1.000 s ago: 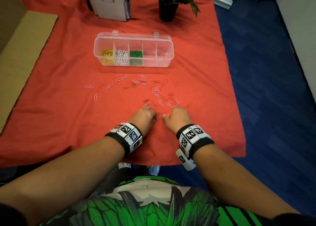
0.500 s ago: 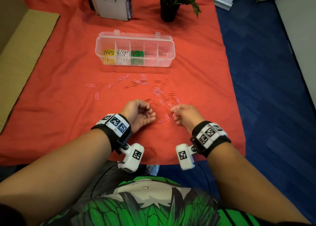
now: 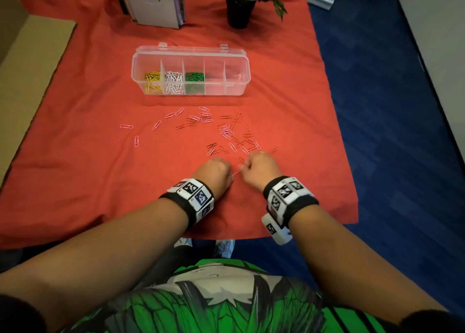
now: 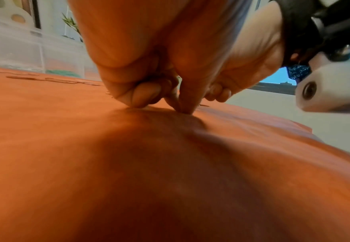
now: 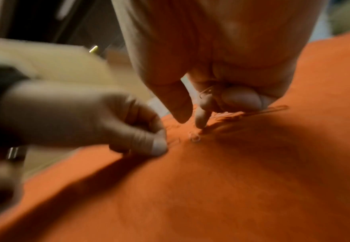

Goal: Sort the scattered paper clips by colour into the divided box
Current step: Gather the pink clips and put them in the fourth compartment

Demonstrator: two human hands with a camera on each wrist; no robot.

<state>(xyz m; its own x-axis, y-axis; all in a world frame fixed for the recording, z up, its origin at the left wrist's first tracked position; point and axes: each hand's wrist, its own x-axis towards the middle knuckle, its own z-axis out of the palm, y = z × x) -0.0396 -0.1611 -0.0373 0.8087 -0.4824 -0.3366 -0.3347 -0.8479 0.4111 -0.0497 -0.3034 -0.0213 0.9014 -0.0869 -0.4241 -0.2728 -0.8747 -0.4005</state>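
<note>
Pink and red paper clips (image 3: 226, 133) lie scattered on the red cloth (image 3: 75, 181) in front of the clear divided box (image 3: 216, 87). Its compartments hold yellow clips (image 3: 152, 81), white clips (image 3: 173, 81) and green clips (image 3: 194, 81). My left hand (image 3: 219, 171) is knuckles up on the cloth, its curled fingertips (image 4: 187, 108) pinching down at the fabric, with a clip tucked inside. My right hand (image 3: 259, 165) sits right beside it. It holds clips (image 5: 206, 94) in its curled fingers, while thumb and forefinger reach for a clip (image 5: 194, 138) on the cloth.
A potted plant (image 3: 239, 12) and a paw-print holder (image 3: 153, 2) stand behind the box. Cardboard (image 3: 30, 81) lies at the left. The cloth ends at the right, beside blue floor (image 3: 390, 131), and at the front just behind my wrists.
Half a second ago my left palm faced up and my right hand was lifted. Both hands have turned knuckles up and come down on the cloth, close together.
</note>
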